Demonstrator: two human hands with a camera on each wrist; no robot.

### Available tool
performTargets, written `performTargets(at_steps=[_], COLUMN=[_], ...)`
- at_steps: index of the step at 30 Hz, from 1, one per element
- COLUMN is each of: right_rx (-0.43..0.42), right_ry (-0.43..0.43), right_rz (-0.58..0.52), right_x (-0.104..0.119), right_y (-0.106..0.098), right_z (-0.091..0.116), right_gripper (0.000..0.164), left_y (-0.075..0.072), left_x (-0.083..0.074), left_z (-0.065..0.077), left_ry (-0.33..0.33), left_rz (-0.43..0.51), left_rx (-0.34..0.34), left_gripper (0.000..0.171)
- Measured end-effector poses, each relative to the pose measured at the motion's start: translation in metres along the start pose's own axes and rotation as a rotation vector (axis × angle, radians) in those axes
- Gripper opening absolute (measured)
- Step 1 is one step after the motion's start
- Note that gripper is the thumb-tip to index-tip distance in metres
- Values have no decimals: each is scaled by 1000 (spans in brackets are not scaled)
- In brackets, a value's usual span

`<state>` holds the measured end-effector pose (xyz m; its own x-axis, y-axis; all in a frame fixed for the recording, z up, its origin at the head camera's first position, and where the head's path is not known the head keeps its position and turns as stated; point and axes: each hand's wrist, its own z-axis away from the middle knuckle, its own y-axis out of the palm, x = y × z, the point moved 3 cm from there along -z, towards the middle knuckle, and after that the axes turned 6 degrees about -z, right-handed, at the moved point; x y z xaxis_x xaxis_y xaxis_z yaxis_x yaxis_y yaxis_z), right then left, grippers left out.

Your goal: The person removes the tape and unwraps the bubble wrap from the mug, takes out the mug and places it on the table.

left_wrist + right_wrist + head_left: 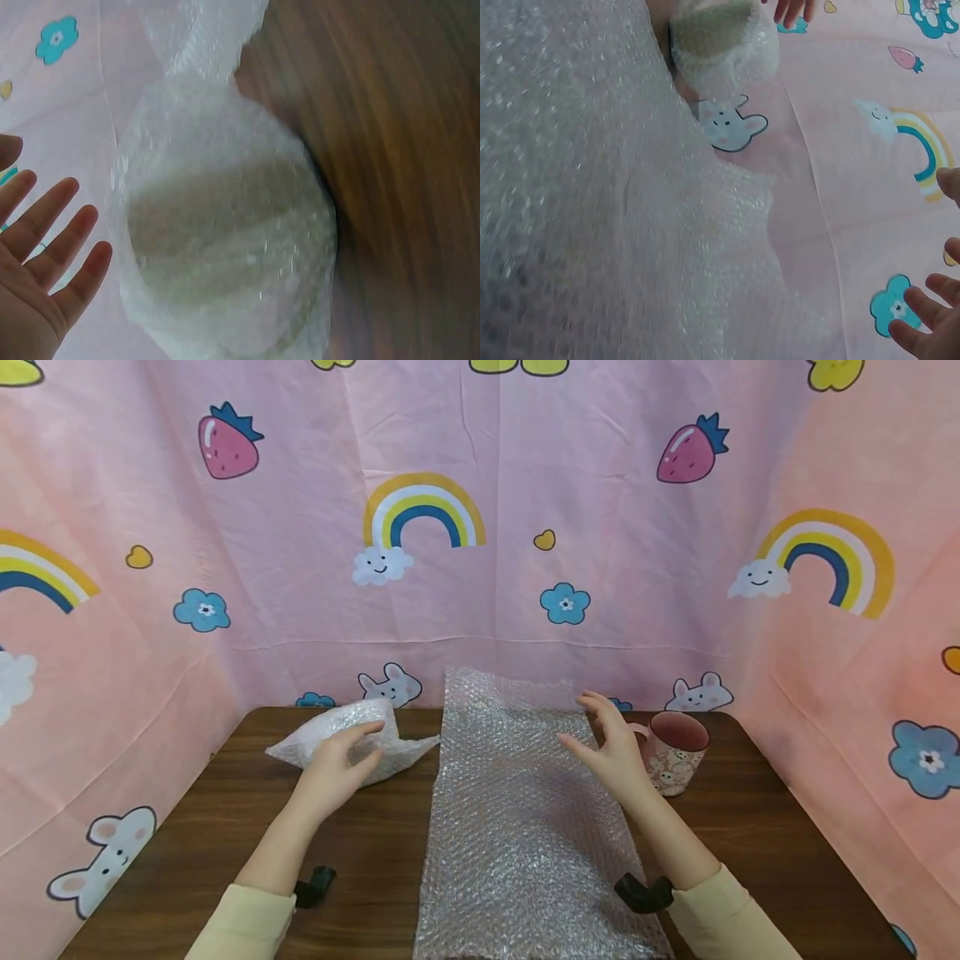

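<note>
A: What sits closest to the person?

B: A cream left sleeve (243, 920) and a matching right sleeve (731, 914), with a black gadget (643, 893) at the right wrist and a similar one at the left. Between them a long sheet of bubble wrap (525, 852) lies along the brown worktop (367, 868), running from the near side to the back.

A: And the hands?

B: The left hand (337, 768) is just left of the sheet. Its grip is spread, fingers apart, holding nothing. The right hand (613, 747) is by the sheet's right edge, its grip spread too, thumb well away from the fingers and nothing between them.

A: What's near each one?

B: Past the right hand stands a mug (675, 770), upright, pink inside, with pale figures on its outer wall. Its handle points left, partly behind that hand; I can't tell how close the two are. By the left hand there's a wrapped bundle (337, 718) in bubble wrap, near the back of the worktop. The left wrist view shows a gap between fingers and bundle, and a dim tan shape through the layers.

A: Furthest off?

B: The sheet's far end, then a pink cloth (495, 585) printed with rainbows, strawberries and flowers.
</note>
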<state>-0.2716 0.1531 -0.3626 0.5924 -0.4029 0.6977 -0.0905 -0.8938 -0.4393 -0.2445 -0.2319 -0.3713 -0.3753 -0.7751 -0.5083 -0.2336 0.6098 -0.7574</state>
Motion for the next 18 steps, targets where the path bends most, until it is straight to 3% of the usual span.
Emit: performTargets(at_steps=[9, 18], right_rx=[82, 197], right_ry=[2, 83], right_rz=[-32, -98], right_x=[8, 12], right_y=[35, 73], right_z=[-13, -23], right_gripper=[61, 68], left_y=[-21, -36], left_x=[23, 43], left_z=[-2, 0], left_ry=[-119, -143], left_rz=[22, -35], left_rx=[-18, -82], left_gripper=[45, 46])
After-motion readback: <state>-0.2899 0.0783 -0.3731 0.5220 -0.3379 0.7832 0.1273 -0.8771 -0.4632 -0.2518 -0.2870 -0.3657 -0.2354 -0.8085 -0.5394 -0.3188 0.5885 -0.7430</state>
